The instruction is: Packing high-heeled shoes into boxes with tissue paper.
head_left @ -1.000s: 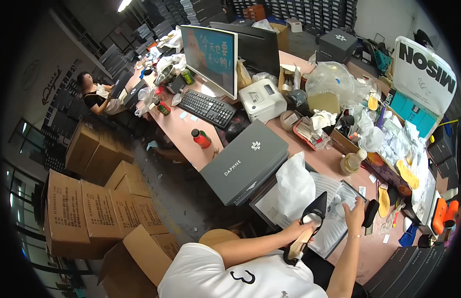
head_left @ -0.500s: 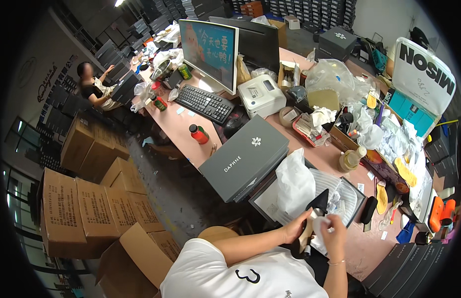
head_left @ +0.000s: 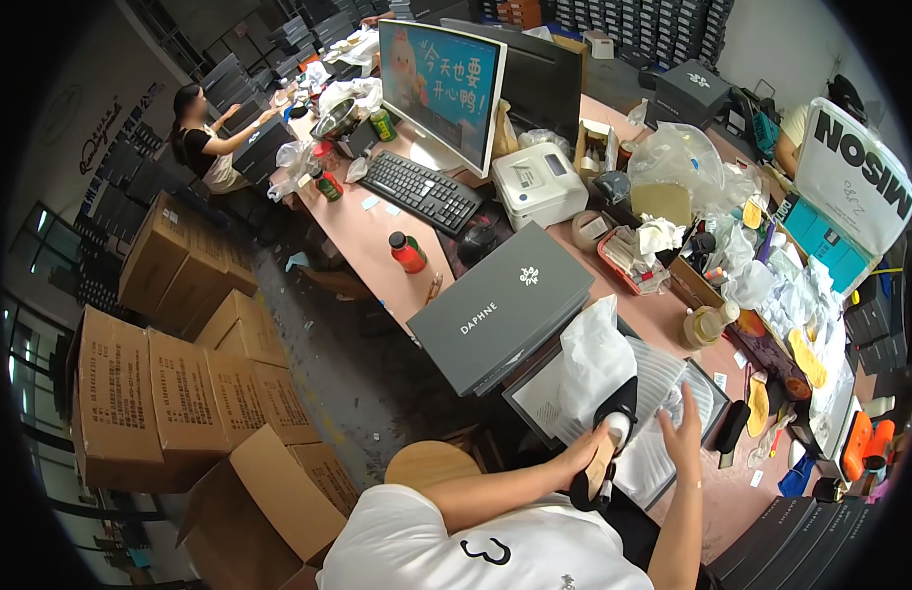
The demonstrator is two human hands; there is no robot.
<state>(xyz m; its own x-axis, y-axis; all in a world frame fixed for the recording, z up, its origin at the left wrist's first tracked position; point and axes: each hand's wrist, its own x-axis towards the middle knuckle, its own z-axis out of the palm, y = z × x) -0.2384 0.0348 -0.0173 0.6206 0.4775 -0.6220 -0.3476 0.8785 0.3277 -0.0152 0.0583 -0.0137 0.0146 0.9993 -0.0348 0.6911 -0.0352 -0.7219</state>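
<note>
My left hand (head_left: 584, 452) is wrapped round the middle of a black heeled shoe (head_left: 619, 396), toe pointing away from me. White padding (head_left: 618, 425) sits in the shoe's opening behind the toe, and the tan insole shows beside my fingers. To the right, my right hand (head_left: 684, 438) is empty with fingers apart, over clear plastic wrap (head_left: 660, 379). Beneath both hands lies an open grey shoebox (head_left: 520, 398), lined with striped translucent wrap. A crumpled white bag (head_left: 595, 354) stands up in it, just beyond the shoe's toe.
A closed grey shoebox (head_left: 505, 305) lies left of the open one. Beyond are a label printer (head_left: 539, 187), keyboard (head_left: 421, 192) and monitor (head_left: 441, 93). Clutter and a glue bottle (head_left: 706, 324) crowd the right. Cartons (head_left: 161, 393) stand at left; a co-worker (head_left: 205, 143) is far left.
My right hand has let go of the white padding and moved right, its fingers opening. The padding now sits in the shoe. My left hand keeps its hold; the view has shifted slightly.
</note>
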